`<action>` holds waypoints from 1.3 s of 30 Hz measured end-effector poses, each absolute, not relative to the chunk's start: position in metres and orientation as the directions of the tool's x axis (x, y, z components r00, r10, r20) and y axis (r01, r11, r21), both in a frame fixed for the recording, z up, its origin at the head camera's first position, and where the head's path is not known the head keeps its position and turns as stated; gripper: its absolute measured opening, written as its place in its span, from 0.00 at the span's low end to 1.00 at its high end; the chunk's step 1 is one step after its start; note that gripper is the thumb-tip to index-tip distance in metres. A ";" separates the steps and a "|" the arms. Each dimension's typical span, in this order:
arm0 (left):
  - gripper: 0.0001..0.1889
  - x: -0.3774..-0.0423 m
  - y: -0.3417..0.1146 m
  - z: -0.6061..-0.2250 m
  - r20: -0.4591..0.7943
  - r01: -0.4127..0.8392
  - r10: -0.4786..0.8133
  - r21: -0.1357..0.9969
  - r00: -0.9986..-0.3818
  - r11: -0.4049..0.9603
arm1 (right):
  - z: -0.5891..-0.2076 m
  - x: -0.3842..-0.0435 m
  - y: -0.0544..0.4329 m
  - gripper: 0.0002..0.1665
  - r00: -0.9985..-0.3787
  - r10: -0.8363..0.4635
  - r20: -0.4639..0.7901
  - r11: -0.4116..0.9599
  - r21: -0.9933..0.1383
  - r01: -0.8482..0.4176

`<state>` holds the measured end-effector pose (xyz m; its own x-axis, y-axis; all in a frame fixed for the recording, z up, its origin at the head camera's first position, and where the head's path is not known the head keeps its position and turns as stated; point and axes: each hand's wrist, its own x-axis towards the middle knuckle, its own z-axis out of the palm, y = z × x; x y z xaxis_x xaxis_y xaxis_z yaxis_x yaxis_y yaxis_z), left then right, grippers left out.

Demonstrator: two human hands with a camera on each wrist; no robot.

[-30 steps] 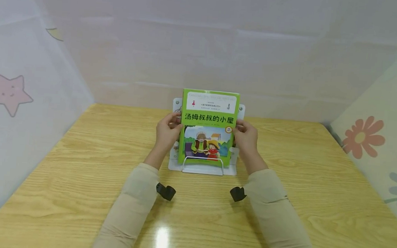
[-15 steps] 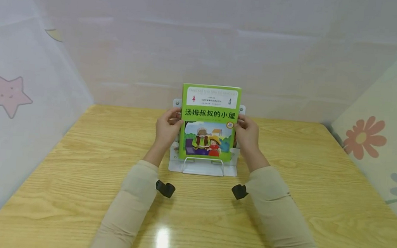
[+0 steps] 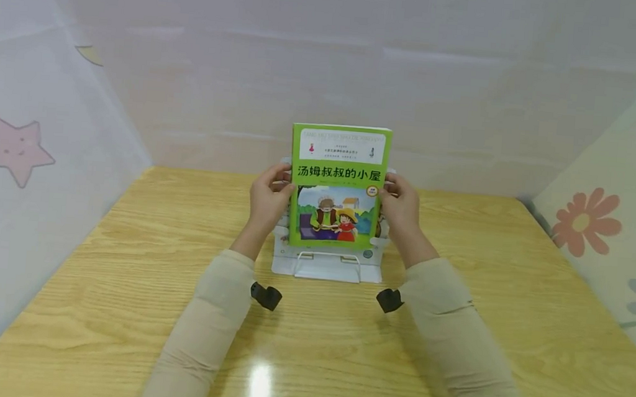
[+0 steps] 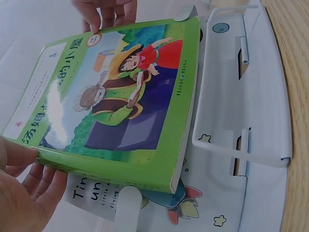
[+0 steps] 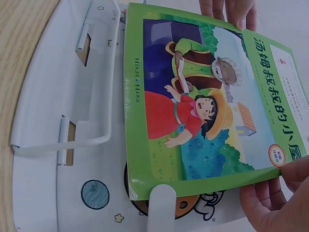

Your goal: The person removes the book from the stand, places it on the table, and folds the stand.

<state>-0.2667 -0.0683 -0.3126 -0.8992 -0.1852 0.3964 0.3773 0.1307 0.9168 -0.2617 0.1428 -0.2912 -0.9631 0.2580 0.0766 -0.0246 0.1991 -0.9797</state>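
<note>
A green picture book [image 3: 336, 212] with a cartoon cover stands upright between my two hands in the head view. My left hand [image 3: 270, 198] grips its left edge, thumb on the front and fingers behind. On the opposite edge, my right hand [image 3: 401, 208] pinches it the same way. Behind and below is a white book stand [image 3: 279, 264] printed with cartoons. The book's bottom edge is raised above the stand's white wire holder [image 3: 327, 278]. In the right wrist view a white side clip [image 5: 161, 208] overlaps the cover's lower edge.
The stand rests on a wood-grain table [image 3: 150, 260]. Pale cloth walls surround it, with a pink star [image 3: 16, 150] at left and a red flower [image 3: 588, 221] at right. Black wrist cameras [image 3: 266, 296] sit at both cuffs.
Both hands have lifted the book upward, its lower edge rising out from behind the wire holder to above it. More of the stand's lower front now shows.
</note>
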 end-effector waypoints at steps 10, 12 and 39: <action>0.17 -0.265 -0.066 -0.305 0.417 0.402 -0.196 0.908 -0.887 0.115 | -0.279 -0.258 0.148 0.21 -0.972 0.194 0.136 0.176 -0.979 -0.102; 0.18 -0.265 -0.067 -0.302 0.427 0.410 -0.198 0.904 -0.882 0.120 | -0.276 -0.259 0.147 0.20 -0.971 0.187 0.149 0.171 -0.978 -0.117; 0.18 -0.255 -0.106 -0.267 0.460 0.451 -0.191 0.888 -0.867 0.089 | -0.243 -0.262 0.120 0.15 -0.980 0.083 0.181 0.088 -0.981 -0.174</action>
<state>-0.2546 -0.1058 -0.2666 -0.8672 -0.1910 0.4598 0.4511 0.0894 0.8880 -0.2624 0.1201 -0.2433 -0.9800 0.0829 0.1811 -0.1738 0.0882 -0.9808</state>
